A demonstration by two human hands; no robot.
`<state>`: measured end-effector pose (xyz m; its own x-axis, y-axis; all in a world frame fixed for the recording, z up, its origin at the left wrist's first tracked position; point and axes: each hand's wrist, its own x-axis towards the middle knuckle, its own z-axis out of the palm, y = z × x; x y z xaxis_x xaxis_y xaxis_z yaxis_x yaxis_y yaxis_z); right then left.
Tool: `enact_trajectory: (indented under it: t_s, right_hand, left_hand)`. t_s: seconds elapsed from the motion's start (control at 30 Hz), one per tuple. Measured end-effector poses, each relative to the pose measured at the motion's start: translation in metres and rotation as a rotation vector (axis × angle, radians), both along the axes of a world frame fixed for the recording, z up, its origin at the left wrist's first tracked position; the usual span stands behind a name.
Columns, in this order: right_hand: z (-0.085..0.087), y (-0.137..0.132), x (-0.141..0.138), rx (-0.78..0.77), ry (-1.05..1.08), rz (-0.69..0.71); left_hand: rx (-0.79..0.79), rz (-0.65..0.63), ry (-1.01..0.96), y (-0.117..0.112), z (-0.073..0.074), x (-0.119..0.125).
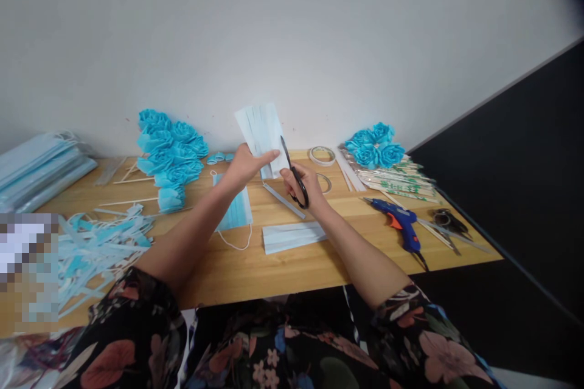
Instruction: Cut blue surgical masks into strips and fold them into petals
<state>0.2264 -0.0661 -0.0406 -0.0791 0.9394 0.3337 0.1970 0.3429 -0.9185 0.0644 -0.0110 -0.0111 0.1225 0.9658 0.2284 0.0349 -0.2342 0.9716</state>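
Observation:
My left hand (250, 165) is closed on a pale blue face mask (262, 127), raised above the table with its pleats fanned out at the top. My right hand (306, 183) grips black-handled scissors (300, 188), whose blades point up along the mask's right edge. Whether the blades are cutting into it I cannot tell. A narrow trimmed strip (283, 200) hangs or lies just under my hands. Below them a flat mask piece without loops (292, 237) rests on the wood. Partly behind my left forearm lies a whole blue mask (237, 209) with white ear loops.
Blue mask-fabric flowers (171, 149) on sticks stand at the left. Cut scraps (100, 249) and a mask stack (41, 164) lie further left. Tape rolls (322, 156), another flower bunch (376, 146), wrapped sticks (401, 181), a blue glue gun (399, 222) and black scissors (449, 220) are right.

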Motion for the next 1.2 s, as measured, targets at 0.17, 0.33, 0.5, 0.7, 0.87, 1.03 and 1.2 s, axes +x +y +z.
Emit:
enact_trajectory:
  t_s: [0.17, 0.33, 0.5, 0.7, 0.87, 1.03, 1.2]
  right_hand:
    - [0.000, 0.000, 0.000, -0.002, -0.010, 0.005]
    - [-0.001, 0.000, -0.002, -0.025, -0.003, 0.008]
    - [-0.006, 0.002, -0.002, -0.063, 0.029, 0.040]
    - [-0.004, 0.003, -0.004, -0.024, 0.043, 0.076]
    - [-0.006, 0.004, -0.002, -0.011, 0.027, 0.063]
    - [-0.009, 0.006, -0.001, -0.003, 0.042, 0.045]
    - [-0.008, 0.006, -0.001, -0.021, 0.078, 0.036]
  left_hand:
    - [-0.004, 0.007, -0.043, -0.002, 0.003, -0.001]
    - [0.004, 0.026, -0.082, -0.002, 0.005, -0.001]
    - [0.020, 0.062, -0.097, 0.000, 0.004, -0.001]
    - [0.034, 0.076, -0.115, 0.000, 0.003, 0.000]
    - [0.020, 0.040, -0.104, 0.001, -0.001, 0.002]
    - [-0.011, 0.023, -0.084, 0.002, -0.007, 0.006]
    - [-0.028, 0.019, -0.085, 0.000, -0.009, 0.008]
